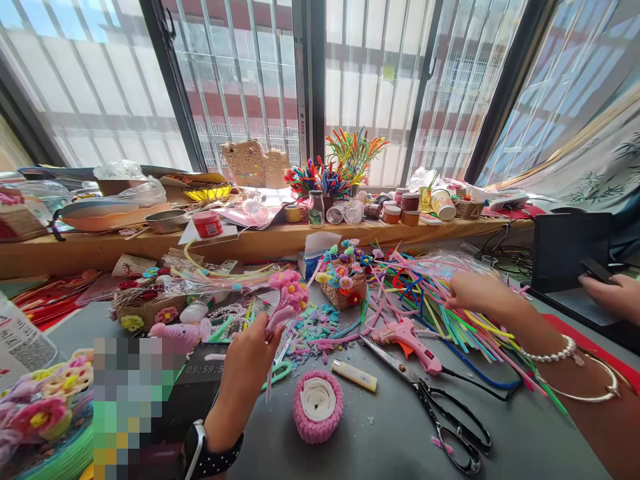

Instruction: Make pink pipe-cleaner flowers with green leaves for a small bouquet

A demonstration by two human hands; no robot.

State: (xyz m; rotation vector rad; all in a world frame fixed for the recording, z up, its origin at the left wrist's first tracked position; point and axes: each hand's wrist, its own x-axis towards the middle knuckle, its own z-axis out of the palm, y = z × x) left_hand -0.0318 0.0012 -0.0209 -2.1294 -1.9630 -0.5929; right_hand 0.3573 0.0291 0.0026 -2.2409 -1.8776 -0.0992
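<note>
My left hand (pixel 249 370) is closed around the stems of a small bunch of pink pipe-cleaner flowers (pixel 290 291), held upright with yellow centres showing. My right hand (pixel 475 292) is over the pile of loose coloured pipe cleaners (pixel 463 327), fingers curled down at its edge; what they pinch is hidden. A round pink fuzzy pot (pixel 319 427) with a white rolled filling stands in front. Beside it lie a cream lighter (pixel 354 375), large black-handled scissors (pixel 425 393) and a pink glue gun (pixel 410 341). Green-handled scissors (pixel 277 375) lie behind my left hand.
A woven basket of small flowers (pixel 345 283) stands mid-table near scattered pipe-cleaner clippings (pixel 315 330). Another person's hand (pixel 617 297) holds a dark object at the right, by a black screen (pixel 570 250). Jars (pixel 410 203) line the windowsill. A phone (pixel 193 387) shows numbers.
</note>
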